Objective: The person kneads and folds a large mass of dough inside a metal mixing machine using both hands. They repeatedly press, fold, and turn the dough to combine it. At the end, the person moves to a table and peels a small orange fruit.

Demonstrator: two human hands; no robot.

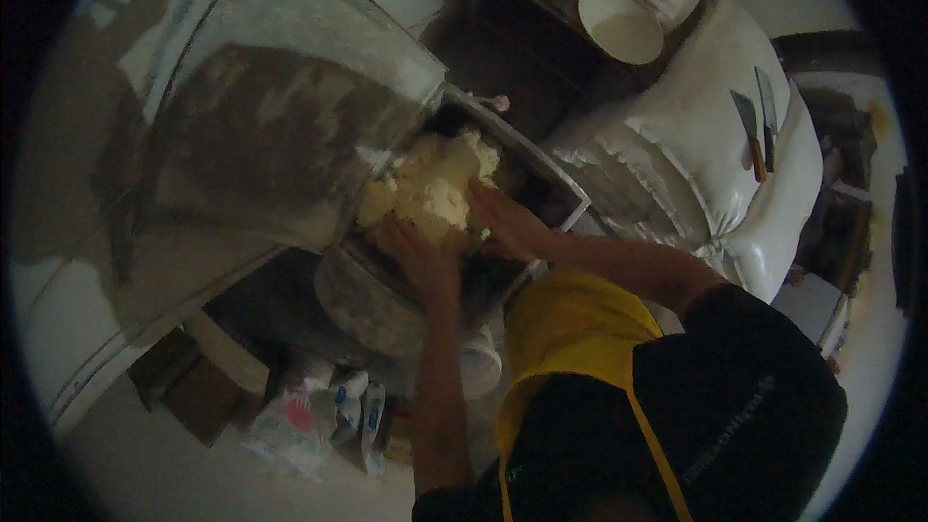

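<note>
A large, lumpy mass of pale dough (428, 188) lies at the open mouth of a metal-edged bin (554, 170), which looks like part of a dough machine. My left hand (420, 254) grips the dough's near side, its fingertips partly hidden against it. On the right side of the lump, my right hand (507, 217) holds it with the fingers pressed in. Dough is held between both hands. A wide, flour-dusted metal panel (268, 138) slopes up beside the bin at left. The bin's dark inside is hard to make out.
At right, two knives (757, 123) lie on a full white sack (696, 116). A white bowl (621, 23) stands on a dark surface at the top. Below the machine are a white bucket (482, 366), plastic bags (297, 424) and a cardboard box (196, 384).
</note>
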